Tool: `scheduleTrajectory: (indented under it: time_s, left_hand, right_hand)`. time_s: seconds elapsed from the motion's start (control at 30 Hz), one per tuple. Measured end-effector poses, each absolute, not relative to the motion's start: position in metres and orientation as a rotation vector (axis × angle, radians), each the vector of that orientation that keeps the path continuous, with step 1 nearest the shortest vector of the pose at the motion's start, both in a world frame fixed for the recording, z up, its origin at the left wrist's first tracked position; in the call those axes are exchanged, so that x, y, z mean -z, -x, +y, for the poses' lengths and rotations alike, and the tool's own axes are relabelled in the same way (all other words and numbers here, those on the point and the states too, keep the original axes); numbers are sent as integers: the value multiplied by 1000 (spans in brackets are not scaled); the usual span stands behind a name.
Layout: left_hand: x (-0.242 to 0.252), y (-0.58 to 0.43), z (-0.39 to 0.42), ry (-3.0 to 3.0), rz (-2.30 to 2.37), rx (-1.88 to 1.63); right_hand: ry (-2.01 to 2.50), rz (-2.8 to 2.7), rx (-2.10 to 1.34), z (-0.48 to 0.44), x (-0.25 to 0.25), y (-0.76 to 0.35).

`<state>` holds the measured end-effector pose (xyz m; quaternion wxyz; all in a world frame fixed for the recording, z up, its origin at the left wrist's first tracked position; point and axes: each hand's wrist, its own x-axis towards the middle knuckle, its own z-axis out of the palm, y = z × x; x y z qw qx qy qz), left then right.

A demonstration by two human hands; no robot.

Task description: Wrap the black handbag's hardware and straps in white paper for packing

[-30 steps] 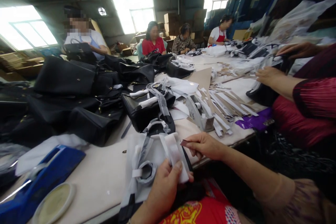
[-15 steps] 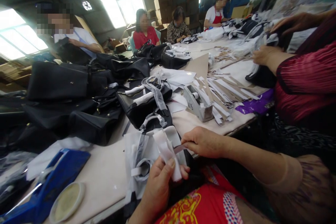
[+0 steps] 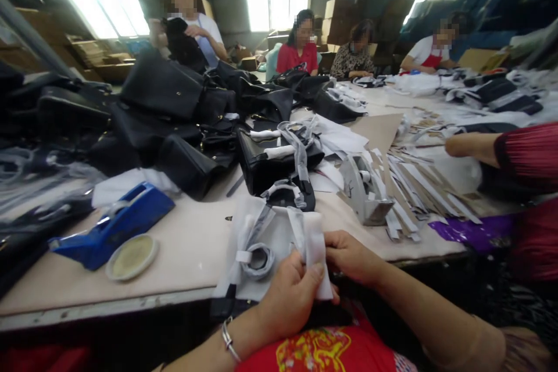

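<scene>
A bag wrapped in white sheet [image 3: 279, 232] lies at the table's front edge, with a coiled, plastic-wrapped strap [image 3: 258, 260] on its left part. My left hand [image 3: 291, 290] is closed around a white foam strip [image 3: 314, 250] at the bag's right side, thumb on top. Beside it, my right hand [image 3: 349, 256] has its fingers pressed together at the strip's right edge; what they hold is hidden. Just behind stands a black bag [image 3: 279, 157] with white-wrapped handles.
Left are a blue tape dispenser [image 3: 117, 224] and a round dish [image 3: 132, 257]. A grey tape dispenser [image 3: 364, 189], paper strips [image 3: 422, 192] and purple plastic [image 3: 475, 232] lie right. Black bags [image 3: 161, 93] are heaped behind. A co-worker's arm [image 3: 475, 148] reaches in from the right.
The view has swung left and levelled. The white strip now stands more upright at the bag's right side, and my right hand has come in close to my left. The co-worker's hands have moved.
</scene>
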<state>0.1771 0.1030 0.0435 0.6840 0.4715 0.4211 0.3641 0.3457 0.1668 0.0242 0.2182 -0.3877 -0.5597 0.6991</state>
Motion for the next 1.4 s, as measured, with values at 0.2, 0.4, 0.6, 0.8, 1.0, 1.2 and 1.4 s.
scheduleTrajectory:
  time_s: [0.2,0.4,0.6,0.8,1.0,1.2,1.4]
  left_hand:
    - [-36,-171,105,-1152,952,-826]
    - [-29,-170,106,-1267,1028,-845]
    - [-31,-169,108,-1074,949,-795]
    - [-32,-161,111,-942,841,-807]
    - [-30,-161,111,-889,899,-795]
    - [-30,-164,112,-887,946,-785]
    - [-33,-165,115,-878,976,-767]
  right_hand:
    - [781,-1298,-2364,166,-39,-352]
    - [1127,-1023,-2130,143,-42,-324]
    - [1102,-806,-2019,128,-40,-314]
    - [961,-695,-2097,127,-45,-315]
    - [1003,-772,-2110,130,-52,-317]
    - [1017,-869,-2123,138,-54,-323]
    - [943,-951,-2223,144,-55,-332]
